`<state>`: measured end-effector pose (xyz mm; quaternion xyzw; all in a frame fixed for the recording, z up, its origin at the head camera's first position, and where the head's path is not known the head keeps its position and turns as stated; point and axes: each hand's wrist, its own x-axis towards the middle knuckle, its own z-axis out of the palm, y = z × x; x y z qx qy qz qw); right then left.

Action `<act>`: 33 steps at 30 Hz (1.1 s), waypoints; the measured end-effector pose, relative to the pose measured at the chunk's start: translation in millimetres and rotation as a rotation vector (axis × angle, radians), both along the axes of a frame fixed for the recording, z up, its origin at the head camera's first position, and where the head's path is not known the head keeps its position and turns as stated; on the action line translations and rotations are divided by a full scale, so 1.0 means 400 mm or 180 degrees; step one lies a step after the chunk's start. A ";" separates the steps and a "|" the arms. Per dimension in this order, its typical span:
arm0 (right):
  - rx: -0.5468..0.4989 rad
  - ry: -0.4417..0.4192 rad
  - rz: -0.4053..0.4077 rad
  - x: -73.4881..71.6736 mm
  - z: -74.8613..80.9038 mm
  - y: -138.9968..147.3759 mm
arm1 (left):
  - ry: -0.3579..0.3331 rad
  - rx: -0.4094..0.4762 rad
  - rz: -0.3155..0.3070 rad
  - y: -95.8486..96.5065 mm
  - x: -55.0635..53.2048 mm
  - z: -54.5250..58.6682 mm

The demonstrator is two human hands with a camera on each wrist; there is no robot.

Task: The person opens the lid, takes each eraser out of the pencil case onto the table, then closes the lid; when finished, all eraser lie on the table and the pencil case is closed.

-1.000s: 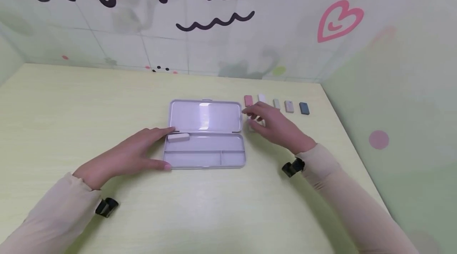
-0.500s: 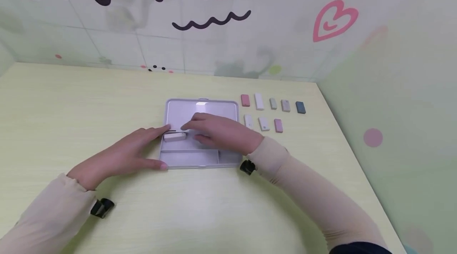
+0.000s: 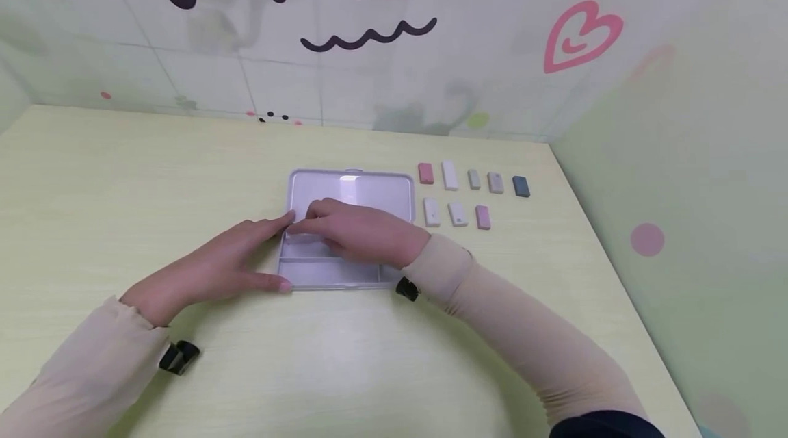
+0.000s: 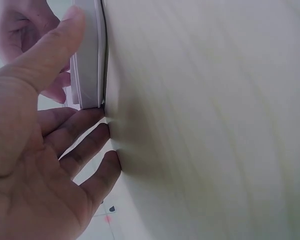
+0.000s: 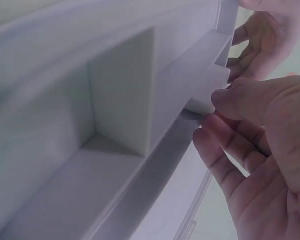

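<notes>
A pale purple pencil case [image 3: 329, 275] lies on the table with its lid folded back, showing a long compartment and two smaller ones. My left hand [image 3: 209, 274] rests against its left side, thumb at the near corner and fingertips by the hinge. In the left wrist view those fingers [image 4: 90, 142] are extended and touch the table and the case's edge. My right hand [image 3: 366, 233] reaches across into the long compartment's left end. In the right wrist view its thumb and fingertips pinch a small white block [image 5: 207, 89], which the hand mostly hides in the head view.
Right of the case, several small blocks lie in two rows. The back row includes a red block [image 3: 426, 173], a white block [image 3: 450, 175] and a dark blue block [image 3: 520, 186]. A pink-purple block [image 3: 483, 217] ends the front row. Walls border the table behind and right.
My right hand has moved left, from beside the case's right edge into the long compartment, and now pinches the white block. My left hand has stayed at the case's left side.
</notes>
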<state>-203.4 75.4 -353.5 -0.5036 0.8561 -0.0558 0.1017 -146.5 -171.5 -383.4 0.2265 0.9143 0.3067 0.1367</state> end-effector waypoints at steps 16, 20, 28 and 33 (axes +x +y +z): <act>0.0179 0.0369 0.0117 0.011 -0.010 -0.019 | 0.0040 0.0006 -0.0037 0.002 0.000 -0.004; 0.0302 0.0479 0.0130 0.018 -0.004 -0.025 | 0.0037 0.0002 -0.0034 0.002 0.001 -0.004; 0.0496 0.0741 0.0121 0.030 0.006 -0.029 | 0.0042 0.0010 -0.0034 0.002 0.000 -0.008; 0.0535 0.0852 0.0065 0.034 0.012 -0.020 | 0.0073 -0.0003 -0.0043 0.004 0.000 -0.011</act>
